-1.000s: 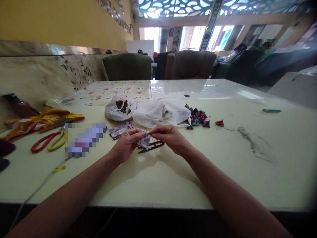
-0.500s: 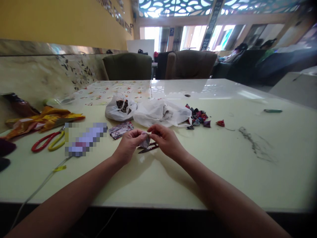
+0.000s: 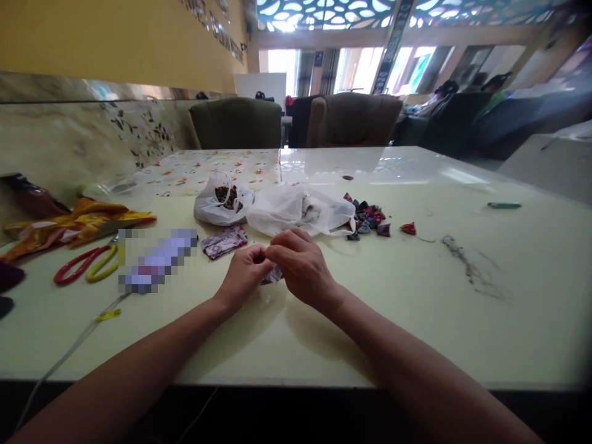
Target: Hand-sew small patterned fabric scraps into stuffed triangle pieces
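Observation:
Between my hands is a small piece of grey patterned cloth (image 3: pixel 274 275), mostly covered by fingers. My left hand (image 3: pixel 243 274) is closed, thumb and forefinger pinching the cloth's upper edge. My right hand (image 3: pixel 303 262) is curled shut against the left fingertips; whatever it pinches is hidden. Both hands are just above the table. Folded patterned cloth (image 3: pixel 225 242) lies left of them. Behind the hands are a crumpled white plastic bag (image 3: pixel 287 208) and another bag (image 3: pixel 210 208) with dark grains inside. Small stuffed fabric triangles (image 3: pixel 369 217) are heaped to the right.
Scissors with red and yellow handles (image 3: pixel 102 264) and a blurred-out power strip (image 3: pixel 160 262) with a cord lie left. Yellow cloth (image 3: pixel 87 217) is beyond. Rightward are a red triangle (image 3: pixel 407 229), tangled threads (image 3: pixel 465 262) and a green slim tool (image 3: pixel 504 205). Chairs stand behind the table.
My right hand has turned over and closed in against the left fingertips, covering more of the cloth. The dark thread snips seen under the hands are now almost entirely hidden.

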The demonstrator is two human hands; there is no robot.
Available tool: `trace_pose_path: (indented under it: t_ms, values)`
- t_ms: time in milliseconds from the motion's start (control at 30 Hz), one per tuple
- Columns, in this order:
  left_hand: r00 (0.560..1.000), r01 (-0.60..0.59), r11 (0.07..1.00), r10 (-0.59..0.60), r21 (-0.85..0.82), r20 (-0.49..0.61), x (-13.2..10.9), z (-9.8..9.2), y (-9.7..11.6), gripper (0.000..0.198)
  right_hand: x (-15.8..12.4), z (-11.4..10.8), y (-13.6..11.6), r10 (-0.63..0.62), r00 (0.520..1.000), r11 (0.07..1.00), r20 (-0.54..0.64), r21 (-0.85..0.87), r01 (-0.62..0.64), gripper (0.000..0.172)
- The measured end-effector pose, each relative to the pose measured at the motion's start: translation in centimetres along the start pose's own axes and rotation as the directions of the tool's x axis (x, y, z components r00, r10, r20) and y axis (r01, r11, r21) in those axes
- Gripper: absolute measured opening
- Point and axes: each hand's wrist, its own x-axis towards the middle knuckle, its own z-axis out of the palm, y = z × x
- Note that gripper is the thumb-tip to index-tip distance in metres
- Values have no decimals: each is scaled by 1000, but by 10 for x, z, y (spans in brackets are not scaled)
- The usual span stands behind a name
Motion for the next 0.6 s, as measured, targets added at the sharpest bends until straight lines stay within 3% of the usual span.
trace_pose_path:
  t_ms: [67, 100, 167, 233, 300, 400, 600]
  values:
    - [999, 30, 998, -31, -56, -11, 1, 0, -1, 13, 1, -3, -5, 120, 992, 968, -29, 226, -110, 17]
    - [998, 56, 993, -58, -106, -17, 2, -1, -2, 14, 2, -5, -5, 214, 977, 909, -23, 370, -190, 13]
    - [991, 122, 971, -131, -205, -27, 5, -3, -3, 19, 3, -12, -1, 400, 916, 696, 34, 639, -328, 9]
    - [981, 171, 949, -189, -266, -43, 7, -6, -4, 23, 5, -22, 8, 506, 858, 475, 87, 803, -361, 12]
    - [973, 187, 938, -217, -293, -76, 10, -9, -6, 24, 7, -34, 20, 550, 834, 391, 49, 867, -308, 14]
    - [962, 189, 930, -240, -314, -130, 13, -13, -7, 25, 10, -51, 34, 599, 796, 439, -87, 867, -235, 16]
    - [947, 191, 928, -259, -319, -188, 20, -19, -11, 29, 10, -64, 53, 551, 740, 696, -386, 702, -152, 7]
